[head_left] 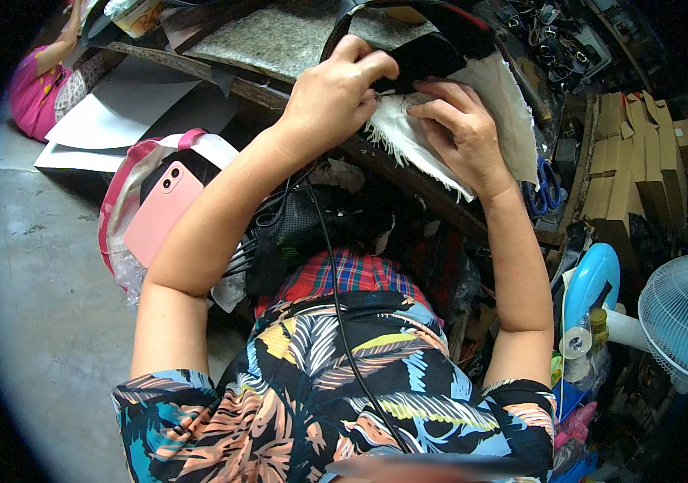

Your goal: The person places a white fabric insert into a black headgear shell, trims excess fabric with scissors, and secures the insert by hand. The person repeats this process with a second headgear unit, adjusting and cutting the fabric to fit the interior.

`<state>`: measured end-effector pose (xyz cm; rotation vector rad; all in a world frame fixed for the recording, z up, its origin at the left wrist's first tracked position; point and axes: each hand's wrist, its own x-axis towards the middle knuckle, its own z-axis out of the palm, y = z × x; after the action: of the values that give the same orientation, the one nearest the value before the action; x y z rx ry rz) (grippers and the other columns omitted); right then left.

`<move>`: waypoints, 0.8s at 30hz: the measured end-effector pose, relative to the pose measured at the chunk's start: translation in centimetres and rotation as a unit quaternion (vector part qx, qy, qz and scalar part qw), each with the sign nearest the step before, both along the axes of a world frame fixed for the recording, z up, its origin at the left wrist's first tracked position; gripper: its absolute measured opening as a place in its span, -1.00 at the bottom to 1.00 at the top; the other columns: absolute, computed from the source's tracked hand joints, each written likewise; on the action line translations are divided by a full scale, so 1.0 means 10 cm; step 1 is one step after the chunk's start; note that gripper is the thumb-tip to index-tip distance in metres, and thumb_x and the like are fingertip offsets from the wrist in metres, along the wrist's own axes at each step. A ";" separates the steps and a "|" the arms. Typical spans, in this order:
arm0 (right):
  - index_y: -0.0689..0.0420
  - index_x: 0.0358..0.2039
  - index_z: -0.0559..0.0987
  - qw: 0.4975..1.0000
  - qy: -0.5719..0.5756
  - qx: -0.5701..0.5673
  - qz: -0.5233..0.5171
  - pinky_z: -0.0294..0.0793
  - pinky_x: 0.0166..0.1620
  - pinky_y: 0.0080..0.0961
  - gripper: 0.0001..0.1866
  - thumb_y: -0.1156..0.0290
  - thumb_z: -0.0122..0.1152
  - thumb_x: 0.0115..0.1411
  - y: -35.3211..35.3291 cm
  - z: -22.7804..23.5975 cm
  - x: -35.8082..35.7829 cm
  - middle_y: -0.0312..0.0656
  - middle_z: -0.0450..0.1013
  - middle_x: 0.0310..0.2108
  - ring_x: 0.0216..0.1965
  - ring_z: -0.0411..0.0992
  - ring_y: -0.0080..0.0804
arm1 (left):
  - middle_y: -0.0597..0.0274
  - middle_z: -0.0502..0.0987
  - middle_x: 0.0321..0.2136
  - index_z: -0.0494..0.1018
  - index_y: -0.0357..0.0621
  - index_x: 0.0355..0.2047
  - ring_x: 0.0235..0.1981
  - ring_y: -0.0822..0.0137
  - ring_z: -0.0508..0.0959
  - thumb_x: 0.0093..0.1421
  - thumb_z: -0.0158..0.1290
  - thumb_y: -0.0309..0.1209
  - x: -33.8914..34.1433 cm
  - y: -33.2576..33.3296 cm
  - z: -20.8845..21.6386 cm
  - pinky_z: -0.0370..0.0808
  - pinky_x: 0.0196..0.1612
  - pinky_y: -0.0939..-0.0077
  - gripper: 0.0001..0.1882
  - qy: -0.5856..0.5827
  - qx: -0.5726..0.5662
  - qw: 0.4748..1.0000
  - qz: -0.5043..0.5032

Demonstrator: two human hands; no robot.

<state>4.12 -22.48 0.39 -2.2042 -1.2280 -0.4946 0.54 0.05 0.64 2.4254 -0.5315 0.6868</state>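
Note:
At the bench edge, my left hand [332, 92] is closed, its bent fingers on the edge of a piece of black material [436, 60]. Close by, my right hand [465, 129] is curled with thumb and fingertips together above a white cloth [513, 113] with a frayed edge. What lies between those fingertips is too small to make out. The cloth spreads under my right hand and hangs over the bench's near edge. A black band [334, 39] curves up behind my left hand. Blue-handled scissors [549, 187] hang just right of the cloth.
Left of my left arm, a pink phone [163, 211] rests in a pink-rimmed container [111, 201]. White sheets [111, 109] lie beyond it, near another person [38, 88]. Cardboard pieces [634, 157] and a fan [674, 314] stand at right. A black cable [329, 274] runs down my front.

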 end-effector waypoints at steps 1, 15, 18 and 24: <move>0.06 -0.32 0.65 1.000 -0.008 0.008 0.001 0.50 0.02 -0.30 -0.77 0.61 0.33 -0.03 0.00 0.00 0.00 -0.15 0.55 -0.09 -0.04 0.48 -0.14 | 0.07 0.47 -0.23 0.50 -0.06 -0.17 -0.34 0.04 0.59 0.06 0.16 -0.49 -0.01 0.02 0.00 0.55 -0.23 0.21 -0.73 -0.004 0.013 1.000 -0.017; 0.06 -0.33 0.64 1.000 -0.013 0.019 0.001 0.52 0.00 -0.30 -0.77 0.61 0.32 -0.05 0.01 -0.02 0.01 -0.17 0.56 -0.11 -0.06 0.49 -0.15 | 0.04 0.48 -0.36 0.51 -0.26 -0.51 -0.32 0.01 0.57 0.09 0.23 -0.37 -0.11 -0.08 0.09 0.51 -0.22 0.21 -0.80 0.037 0.073 0.996 0.027; 0.06 -0.33 0.64 1.000 -0.013 0.019 0.001 0.52 0.00 -0.30 -0.77 0.61 0.32 -0.05 0.01 -0.03 0.01 -0.17 0.56 -0.10 -0.06 0.49 -0.15 | 0.00 0.51 -0.34 0.58 -0.25 -0.47 -0.28 0.00 0.59 0.08 0.22 -0.33 -0.03 -0.05 0.10 0.53 -0.17 0.17 -0.80 0.094 0.061 0.993 0.026; 0.13 -0.29 0.66 1.000 0.020 -0.010 -0.013 0.56 0.01 -0.37 -0.77 0.68 0.27 0.03 0.00 -0.05 0.00 -0.14 0.53 -0.01 0.03 0.49 -0.21 | 0.08 0.51 -0.43 0.55 -0.33 -0.43 -0.37 0.26 0.54 0.10 0.17 -0.32 0.06 0.18 0.05 0.45 -0.25 0.42 -0.75 0.206 -0.089 0.975 0.001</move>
<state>4.12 -22.46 -0.10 -2.2393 -1.1901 -0.4491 1.16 1.84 1.10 2.3083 -0.2840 0.2059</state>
